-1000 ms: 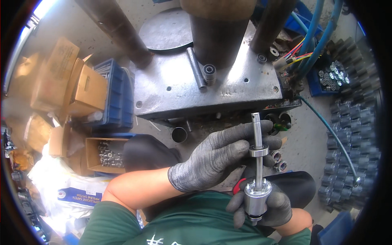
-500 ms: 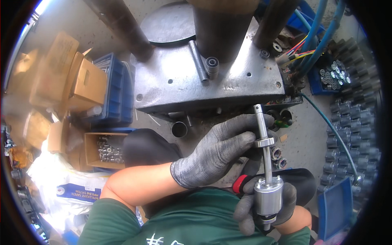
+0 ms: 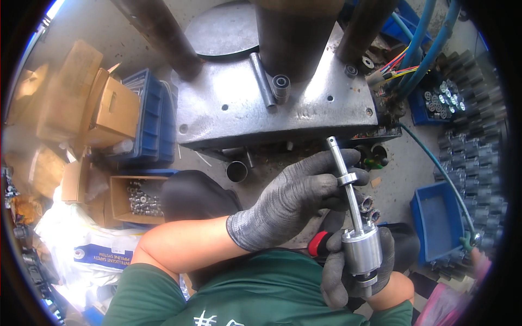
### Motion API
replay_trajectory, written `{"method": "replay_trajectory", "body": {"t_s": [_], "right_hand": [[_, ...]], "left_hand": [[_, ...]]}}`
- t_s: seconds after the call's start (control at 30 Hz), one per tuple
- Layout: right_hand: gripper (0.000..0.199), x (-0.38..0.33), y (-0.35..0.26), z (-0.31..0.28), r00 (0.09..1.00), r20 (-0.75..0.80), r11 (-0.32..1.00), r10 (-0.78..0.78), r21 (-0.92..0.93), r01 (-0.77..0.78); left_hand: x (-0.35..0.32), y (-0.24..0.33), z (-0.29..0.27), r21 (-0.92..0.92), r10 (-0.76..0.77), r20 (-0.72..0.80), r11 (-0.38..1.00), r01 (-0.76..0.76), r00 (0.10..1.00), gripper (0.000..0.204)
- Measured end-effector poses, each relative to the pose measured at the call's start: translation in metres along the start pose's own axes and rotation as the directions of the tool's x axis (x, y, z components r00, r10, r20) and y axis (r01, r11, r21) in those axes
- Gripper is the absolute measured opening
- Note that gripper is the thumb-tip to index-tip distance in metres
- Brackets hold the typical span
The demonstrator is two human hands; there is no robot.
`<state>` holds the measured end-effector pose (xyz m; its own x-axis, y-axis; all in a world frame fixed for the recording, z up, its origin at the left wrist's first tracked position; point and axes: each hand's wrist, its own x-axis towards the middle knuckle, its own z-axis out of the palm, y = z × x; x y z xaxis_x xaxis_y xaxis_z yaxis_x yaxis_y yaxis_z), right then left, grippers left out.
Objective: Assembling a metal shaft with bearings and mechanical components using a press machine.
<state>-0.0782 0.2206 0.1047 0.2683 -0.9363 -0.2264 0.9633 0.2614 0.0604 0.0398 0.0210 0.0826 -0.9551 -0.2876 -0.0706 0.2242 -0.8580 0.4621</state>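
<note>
Upright in front of me stands a steel shaft (image 3: 354, 209) rising from a silver metal cylinder (image 3: 362, 252) with small studs on its top. My gloved right hand (image 3: 335, 271) is closed around the cylinder from below and the side. A ring-shaped bearing (image 3: 347, 179) sits around the shaft, well above the cylinder. My left hand (image 3: 291, 198), in a grey glove, pinches this bearing at its left side, with the forefinger stretched behind the shaft. The shaft's top end, which has a small hole, leans slightly left.
Ahead stands a heavy steel press base (image 3: 304, 119), bearing a loose rod (image 3: 263, 81) and stacked bearings (image 3: 281, 89). At right are a blue bin (image 3: 435, 252), rows of metal parts (image 3: 473, 179) and another person's pink sleeve (image 3: 448, 307). A carton of small parts (image 3: 122, 198) stands left.
The shaft's top has tilted left and the cylinder has risen slightly to the right; both hands keep their hold. The blue bin at right has shifted and turned, and more of the pink sleeve shows.
</note>
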Motion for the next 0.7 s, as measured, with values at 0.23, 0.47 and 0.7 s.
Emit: {"method": "replay_trajectory", "body": {"t_s": [0.23,0.47,0.7], "right_hand": [[0.095,0.014,-0.012,-0.004,0.974,-0.221,0.848,-0.042,-0.523,-0.082],[0.067,0.04,-0.004,-0.025,0.699,0.157,0.166,-0.698,-0.914,0.371],[0.039,0.019,-0.015,-0.026,0.862,0.173,-0.19,-0.476,-0.978,0.091]], "left_hand": [[-0.003,0.012,0.021,0.22,0.023,-0.121,0.975,0.004,0.992,0.07],[-0.011,0.019,0.007,0.865,0.391,0.205,0.357,-0.353,0.897,0.073],[-0.009,0.029,-0.004,0.837,0.42,0.548,-0.294,-0.462,0.723,0.064]]}}
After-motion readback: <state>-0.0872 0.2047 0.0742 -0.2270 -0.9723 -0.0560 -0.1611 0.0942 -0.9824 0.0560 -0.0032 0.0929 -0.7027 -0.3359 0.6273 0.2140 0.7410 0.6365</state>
